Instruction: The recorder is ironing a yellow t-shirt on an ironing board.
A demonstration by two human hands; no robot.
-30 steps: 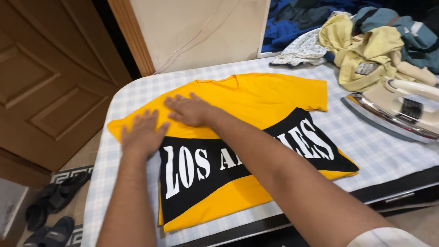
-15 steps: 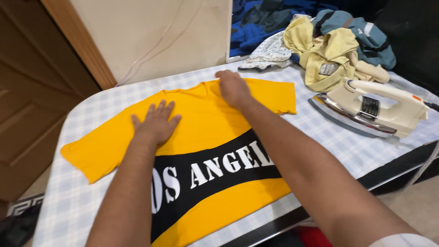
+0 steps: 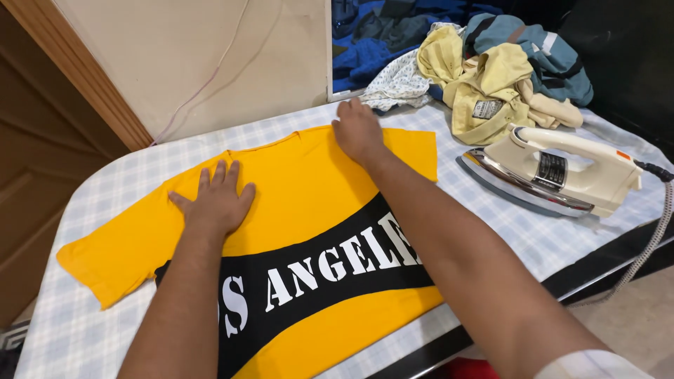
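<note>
A yellow T-shirt with a black band and white lettering lies spread flat on a table covered in pale checked cloth. My left hand rests flat on the shirt's chest, fingers apart, holding nothing. My right hand presses flat on the shirt's far shoulder edge near the collar. Both forearms reach across the shirt and hide part of the lettering.
A cream electric iron lies to the right of the shirt, its cord hanging off the table's edge. A heap of yellow, blue and patterned clothes sits at the back right. A cream wall and wooden door stand left.
My right hand has slid from the shirt's left part across to its far right shoulder. My left hand stayed flat on the shirt's left chest. The view has shifted right.
</note>
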